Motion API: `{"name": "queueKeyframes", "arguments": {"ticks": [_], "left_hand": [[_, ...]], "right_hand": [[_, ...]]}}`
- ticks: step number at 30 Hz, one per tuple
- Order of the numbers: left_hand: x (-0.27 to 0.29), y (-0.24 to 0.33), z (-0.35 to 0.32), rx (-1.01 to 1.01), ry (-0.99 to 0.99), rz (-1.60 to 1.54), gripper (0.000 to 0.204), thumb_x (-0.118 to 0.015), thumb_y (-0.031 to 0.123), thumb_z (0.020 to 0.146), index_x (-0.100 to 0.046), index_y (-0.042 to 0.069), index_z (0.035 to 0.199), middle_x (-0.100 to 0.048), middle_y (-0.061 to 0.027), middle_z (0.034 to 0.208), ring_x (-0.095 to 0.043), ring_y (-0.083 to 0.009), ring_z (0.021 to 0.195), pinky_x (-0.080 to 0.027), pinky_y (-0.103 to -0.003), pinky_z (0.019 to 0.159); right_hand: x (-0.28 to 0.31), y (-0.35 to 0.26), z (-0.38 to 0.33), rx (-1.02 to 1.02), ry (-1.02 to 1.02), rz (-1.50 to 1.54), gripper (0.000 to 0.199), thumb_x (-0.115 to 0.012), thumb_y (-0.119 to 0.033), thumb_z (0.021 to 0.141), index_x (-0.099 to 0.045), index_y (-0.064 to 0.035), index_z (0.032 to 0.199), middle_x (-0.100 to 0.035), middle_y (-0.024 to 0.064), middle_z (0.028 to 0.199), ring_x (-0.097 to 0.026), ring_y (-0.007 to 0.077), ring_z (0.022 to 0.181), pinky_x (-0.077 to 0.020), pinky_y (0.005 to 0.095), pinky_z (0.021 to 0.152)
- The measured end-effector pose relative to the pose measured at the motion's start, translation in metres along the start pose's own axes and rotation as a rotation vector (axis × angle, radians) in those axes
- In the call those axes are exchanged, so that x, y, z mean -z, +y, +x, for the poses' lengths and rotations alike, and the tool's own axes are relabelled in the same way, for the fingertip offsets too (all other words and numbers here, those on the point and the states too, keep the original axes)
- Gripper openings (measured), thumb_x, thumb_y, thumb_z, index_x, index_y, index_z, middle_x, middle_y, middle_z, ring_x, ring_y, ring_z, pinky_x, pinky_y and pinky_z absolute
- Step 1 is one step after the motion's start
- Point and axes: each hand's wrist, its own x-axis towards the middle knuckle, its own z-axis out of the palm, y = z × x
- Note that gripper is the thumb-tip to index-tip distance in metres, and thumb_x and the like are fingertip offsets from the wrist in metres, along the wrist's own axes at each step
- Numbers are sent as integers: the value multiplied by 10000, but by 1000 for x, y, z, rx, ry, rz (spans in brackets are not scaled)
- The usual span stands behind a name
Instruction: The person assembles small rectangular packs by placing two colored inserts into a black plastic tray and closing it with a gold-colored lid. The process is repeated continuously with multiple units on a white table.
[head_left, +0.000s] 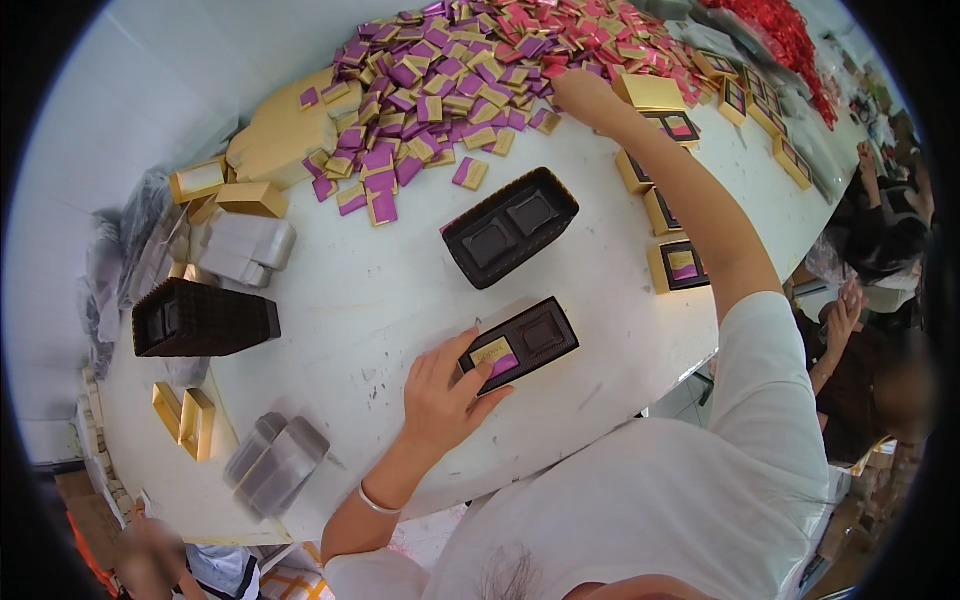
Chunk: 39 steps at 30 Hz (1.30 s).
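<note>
I see the person wearing a plain white short-sleeved T-shirt (690, 500). Both forearms are bare. A thin silver bangle (377, 500) circles the wrist of the left hand (445, 395).

We see a white table (360, 290), dark brown trays (510, 226), a heap of purple, pink and gold wrapped squares (450, 70), gold boxes (250, 198), and red trimmings (780, 35) far off.

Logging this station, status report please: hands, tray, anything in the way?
Left hand pressing a purple-gold packet into the dark two-slot tray. Right hand reaching into the packet pile. Nothing in the way.
</note>
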Motion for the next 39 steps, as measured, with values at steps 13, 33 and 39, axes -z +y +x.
{"name": "queueKeyframes", "arguments": {"ticks": [13,33,39], "left_hand": [[-4,4,-3,34,32,13,369,-826,233,643,-621,52,891,-596,-171,1185,-591,-294,877,-469,-355,752],[-5,-2,-6,34,9,-97,381,-838,211,637,-608,34,884,-572,-182,1184,-620,-300,910,-528,-334,706],[-4,-1,-6,3,-9,-90,384,-841,214,631,-609,35,881,-573,-176,1186,-620,-303,924,-529,-334,714]], "right_hand": [[121,-96,-217,-350,-23,1781,470,-543,2,841,-488,-36,1306,-526,29,856,-578,106,700,-451,229,571],[66,-161,-246,227,-11,1120,184,-749,-96,763,-680,-37,923,-486,84,1052,-526,194,773,-470,305,675],[46,-161,-243,87,-150,1391,137,-750,-112,765,-667,-59,860,-440,83,1061,-478,212,901,-423,309,811]]}}
